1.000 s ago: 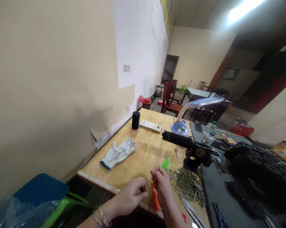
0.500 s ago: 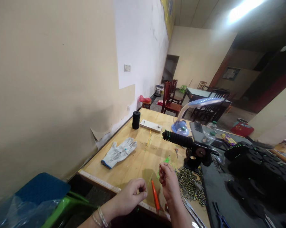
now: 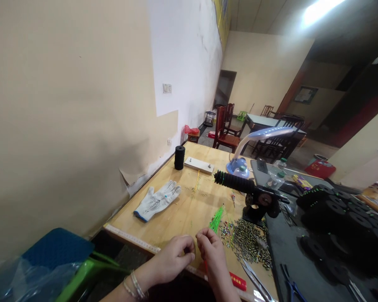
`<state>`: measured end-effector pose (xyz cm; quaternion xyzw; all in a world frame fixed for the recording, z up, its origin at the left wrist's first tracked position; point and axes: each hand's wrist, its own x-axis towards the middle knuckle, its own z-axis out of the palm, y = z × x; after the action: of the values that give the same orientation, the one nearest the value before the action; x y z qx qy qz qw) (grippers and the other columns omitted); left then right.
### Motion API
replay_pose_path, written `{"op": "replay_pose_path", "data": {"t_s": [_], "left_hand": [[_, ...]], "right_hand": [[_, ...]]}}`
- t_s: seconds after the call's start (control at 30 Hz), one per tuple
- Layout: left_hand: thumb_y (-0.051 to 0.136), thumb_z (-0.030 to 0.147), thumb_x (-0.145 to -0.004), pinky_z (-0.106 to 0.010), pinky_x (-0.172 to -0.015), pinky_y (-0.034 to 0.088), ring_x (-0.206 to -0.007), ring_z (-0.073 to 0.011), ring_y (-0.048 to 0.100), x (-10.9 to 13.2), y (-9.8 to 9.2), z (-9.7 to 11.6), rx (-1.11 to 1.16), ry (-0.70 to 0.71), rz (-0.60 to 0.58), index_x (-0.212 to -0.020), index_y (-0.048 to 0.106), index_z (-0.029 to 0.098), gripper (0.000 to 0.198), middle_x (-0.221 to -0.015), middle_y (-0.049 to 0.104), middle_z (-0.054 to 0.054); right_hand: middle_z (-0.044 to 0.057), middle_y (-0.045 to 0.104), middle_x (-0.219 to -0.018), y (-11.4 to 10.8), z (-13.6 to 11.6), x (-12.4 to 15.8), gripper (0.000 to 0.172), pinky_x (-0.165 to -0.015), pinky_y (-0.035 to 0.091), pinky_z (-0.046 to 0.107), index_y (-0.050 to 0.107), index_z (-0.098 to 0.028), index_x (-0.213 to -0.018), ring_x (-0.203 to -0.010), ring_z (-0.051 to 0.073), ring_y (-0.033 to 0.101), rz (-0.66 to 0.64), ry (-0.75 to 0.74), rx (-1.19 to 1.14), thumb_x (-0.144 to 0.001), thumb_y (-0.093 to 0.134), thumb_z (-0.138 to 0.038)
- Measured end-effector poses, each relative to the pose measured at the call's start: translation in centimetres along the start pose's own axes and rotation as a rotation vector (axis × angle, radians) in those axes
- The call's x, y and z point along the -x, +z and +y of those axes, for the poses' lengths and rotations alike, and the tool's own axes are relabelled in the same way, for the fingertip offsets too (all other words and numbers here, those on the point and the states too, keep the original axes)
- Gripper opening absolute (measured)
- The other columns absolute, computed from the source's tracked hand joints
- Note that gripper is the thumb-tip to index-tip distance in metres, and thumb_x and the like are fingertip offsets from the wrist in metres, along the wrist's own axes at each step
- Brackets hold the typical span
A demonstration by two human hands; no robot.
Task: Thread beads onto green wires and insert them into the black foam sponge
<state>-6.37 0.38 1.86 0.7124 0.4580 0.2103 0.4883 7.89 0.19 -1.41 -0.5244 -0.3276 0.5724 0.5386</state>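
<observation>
My left hand (image 3: 175,258) is closed in a pinch over the table's front edge, bracelets at its wrist. Close on its right, my right hand (image 3: 210,248) pinches too, fingertips almost meeting the left ones. Whatever lies between the fingers is too small to make out. Just beyond the right hand lies a bundle of bright green strands (image 3: 216,219). Small coloured beads (image 3: 227,233) and a heap of small dark-and-yellowish pieces (image 3: 251,243) spread to its right. A red cylindrical object (image 3: 238,281) shows beside the right wrist, partly hidden.
On the wooden table lie a grey-white glove (image 3: 159,200), a black spool (image 3: 179,158) and a white board (image 3: 199,165) with two pegs. A black stand (image 3: 255,205) holds ribbed black rolls. Scissors (image 3: 256,279), blue-handled pliers (image 3: 290,285) and a blue lamp (image 3: 237,167) stand right.
My right hand has moved down and left, from beside the green strands to my left hand, which has stayed nearly still. The orange pointed tool is now mostly covered.
</observation>
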Motion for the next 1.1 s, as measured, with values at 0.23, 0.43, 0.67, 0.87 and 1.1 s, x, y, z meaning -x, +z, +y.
{"op": "replay_pose_path", "data": {"t_s": [0.23, 0.43, 0.67, 0.87, 1.1], "left_hand": [[0.050, 0.015, -0.071, -0.025, -0.063, 0.032, -0.068, -0.0147, 0.042, 0.2, 0.0, -0.3, 0.009, 0.044, 0.013, -0.068, 0.049, 0.020, 0.006, -0.069, 0.049, 0.003], [0.051, 0.017, -0.072, -0.025, -0.063, 0.033, -0.069, -0.0151, 0.044, 0.3, 0.0, -0.4, -0.016, 0.050, 0.025, -0.068, 0.051, 0.019, 0.004, -0.071, 0.051, 0.002], [0.053, 0.022, -0.074, -0.025, -0.061, 0.032, -0.066, -0.0135, 0.042, 0.0, -0.4, -0.9, 0.093, 0.024, 0.000, -0.069, 0.051, 0.018, 0.007, -0.068, 0.048, 0.004], [0.062, 0.044, -0.076, -0.026, -0.065, 0.034, -0.066, -0.0129, 0.041, -0.6, -0.5, -1.5, 0.443, -0.012, 0.060, -0.072, 0.054, 0.016, 0.030, -0.066, 0.045, 0.004], [0.069, 0.052, -0.070, -0.025, -0.061, 0.031, -0.063, -0.0118, 0.040, -1.3, -0.4, -1.4, 0.551, -0.083, 0.159, -0.072, 0.059, 0.015, 0.038, -0.066, 0.049, 0.003]], "right_hand": [[-0.009, 0.040, -0.046, 0.0, -0.8, -0.1, 0.025, -0.042, 0.016, 0.020, 0.048, -0.020, -0.054, -0.043, 0.005, 0.025, 0.032, 0.000, -0.079, -0.057, 0.070, -0.032], [-0.009, 0.039, -0.047, -1.1, -1.5, -1.4, 0.025, -0.042, 0.013, 0.019, 0.049, -0.019, -0.056, -0.042, 0.004, 0.025, 0.071, 0.015, -0.111, -0.059, 0.071, -0.032], [-0.007, 0.047, -0.054, -2.3, -1.9, -2.6, 0.031, -0.041, 0.010, 0.018, 0.055, -0.019, -0.068, -0.042, 0.004, 0.028, 0.115, -0.006, -0.137, -0.060, 0.077, -0.039], [-0.007, 0.046, -0.055, -3.2, -1.1, -1.2, 0.038, -0.042, 0.021, 0.020, 0.062, -0.019, -0.073, -0.045, 0.007, 0.032, 0.160, -0.098, -0.034, -0.061, 0.079, -0.051], [0.001, 0.059, -0.065, -2.1, 0.9, 1.6, 0.037, -0.059, 0.039, 0.026, 0.067, -0.017, -0.071, -0.062, 0.016, 0.051, -0.097, -0.269, 0.354, -0.075, 0.067, -0.054]]}}
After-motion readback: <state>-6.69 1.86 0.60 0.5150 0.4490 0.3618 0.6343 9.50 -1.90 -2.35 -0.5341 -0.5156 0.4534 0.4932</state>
